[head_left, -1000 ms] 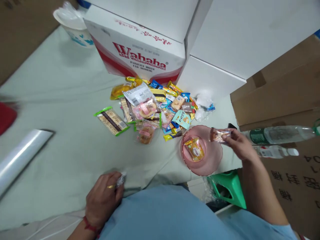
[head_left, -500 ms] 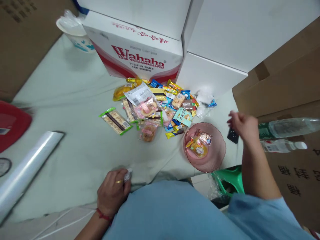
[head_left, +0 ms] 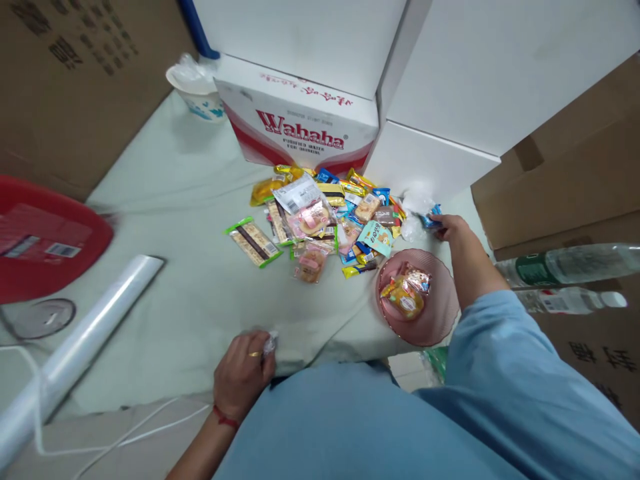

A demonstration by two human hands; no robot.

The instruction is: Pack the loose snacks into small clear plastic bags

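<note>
- At the right end of the snack pile (head_left: pixel 368 209), the right hand (head_left: pixel 451 228) meets a blue-wrapped snack (head_left: pixel 432 217) beside crumpled white plastic (head_left: pixel 416 203); its fingertips touch the packet, but I cannot tell whether they pinch it.
- On the pale tablecloth (head_left: pixel 195 327), the left hand (head_left: pixel 244 369) rests with fingers curled together around a crumpled clear wrapper (head_left: pixel 271 343).
- Inside the pink ribbed bowl (head_left: pixel 443 307) lie two wrapped snacks (head_left: pixel 407 303).

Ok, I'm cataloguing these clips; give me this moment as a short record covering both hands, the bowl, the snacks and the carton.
left hand: curled around crumpled clear plastic, near edge of pale tablecloth
right hand: at a blue wrapper; grip unclear
pink bowl: wrapped snacks inside
snack pile: beyond and left of the bowl
Wahaha purified-water carton: behind the pile
</note>
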